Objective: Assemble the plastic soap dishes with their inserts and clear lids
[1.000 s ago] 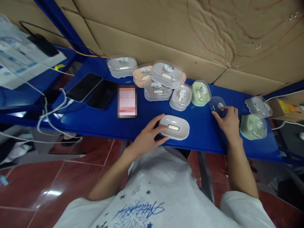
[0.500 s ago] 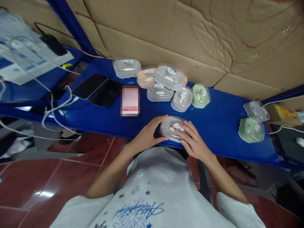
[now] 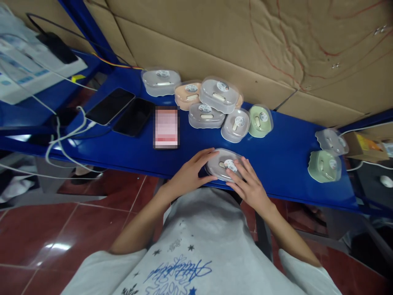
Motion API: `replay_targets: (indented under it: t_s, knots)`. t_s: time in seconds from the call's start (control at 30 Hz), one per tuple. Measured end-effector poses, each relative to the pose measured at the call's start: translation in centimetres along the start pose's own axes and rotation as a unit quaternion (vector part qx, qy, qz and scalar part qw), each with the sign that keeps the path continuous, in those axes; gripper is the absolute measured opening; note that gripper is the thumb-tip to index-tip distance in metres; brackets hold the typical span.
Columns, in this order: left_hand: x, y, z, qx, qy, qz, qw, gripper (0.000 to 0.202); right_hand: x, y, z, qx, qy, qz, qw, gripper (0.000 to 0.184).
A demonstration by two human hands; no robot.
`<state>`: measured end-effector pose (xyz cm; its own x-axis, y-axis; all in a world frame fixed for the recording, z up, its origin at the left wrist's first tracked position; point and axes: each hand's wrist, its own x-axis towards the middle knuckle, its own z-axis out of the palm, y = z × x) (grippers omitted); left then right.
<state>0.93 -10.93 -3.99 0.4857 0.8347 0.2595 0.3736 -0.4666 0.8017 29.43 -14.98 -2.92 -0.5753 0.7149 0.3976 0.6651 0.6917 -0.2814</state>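
Observation:
Near the table's front edge, a grey plastic box (image 3: 221, 163) with a clear lid, a round sticker and a pale latch lies between both hands. My left hand (image 3: 193, 169) wraps the box's left end, its fingers at the far side and thumb at the near side. Over the right end, the fingers of my right hand (image 3: 250, 184) rest on the lid beside the sticker, with the thumb low at the near edge. The fingers partly cover the box.
Similar lidded boxes in grey (image 3: 219, 96), orange (image 3: 188, 96) and green (image 3: 260, 121) stand at the back. A green box (image 3: 324, 167) and a grey one (image 3: 330, 141) sit far right. Left are two dark phones (image 3: 111, 107), a blurred-out screen (image 3: 166, 128) and white cables (image 3: 66, 137).
My right hand's fingers have shifted slightly toward the near side of the lid, uncovering more of the sticker. My left hand keeps its hold. The view has shifted slightly.

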Motion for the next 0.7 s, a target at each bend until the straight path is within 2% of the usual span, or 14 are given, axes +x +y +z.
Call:
replay_targets:
  t_s: [0.13, 0.23, 0.3, 0.37, 0.43, 0.5, 0.57, 0.63, 0.7]
  knots:
    - [-0.1, 0.1, 0.2, -0.005, 0.009, 0.002, 1.000, 0.079, 0.3, 0.9, -1.0, 0.019, 0.026, -0.030, 0.999, 0.081]
    - [-0.1, 0.2, 0.2, -0.031, 0.024, 0.005, 0.999, 0.077, 1.5, 3.0, -2.8, -0.011, 0.126, -0.029, 0.992, 0.068]
    - [-0.1, 0.2, 0.0, -0.035, 0.027, 0.007, 0.999, 0.068, 2.9, 5.1, -4.0, -0.046, 0.217, -0.004, 0.975, 0.055]
    - [-0.1, 0.2, -0.3, -0.019, 0.020, 0.011, 1.000, 0.058, 4.4, 7.6, -4.9, -0.070, 0.275, 0.039, 0.958, 0.043]
    - [-0.1, 0.3, -0.4, 0.000, 0.012, 0.015, 1.000, 0.050, 5.8, 9.8, -5.1, -0.068, 0.293, 0.081, 0.950, 0.038]
    - [-0.2, 0.6, 0.1, 0.024, 0.015, 0.015, 0.999, 0.051, 6.7, 10.9, -4.7, -0.046, 0.293, 0.101, 0.950, 0.038]
    - [-0.2, 1.3, 1.5, 0.073, 0.031, 0.026, 0.997, 0.062, 7.0, 10.8, -3.8, -0.030, 0.297, 0.108, 0.948, 0.037]
    - [-0.1, 2.3, 3.4, 0.138, 0.035, 0.061, 0.988, 0.077, 6.8, 9.3, -2.7, -0.033, 0.291, 0.106, 0.950, 0.037]
    - [0.2, 3.2, 5.4, 0.173, 0.006, 0.101, 0.980, 0.084, 6.3, 7.2, -1.8, -0.040, 0.280, 0.093, 0.955, 0.037]
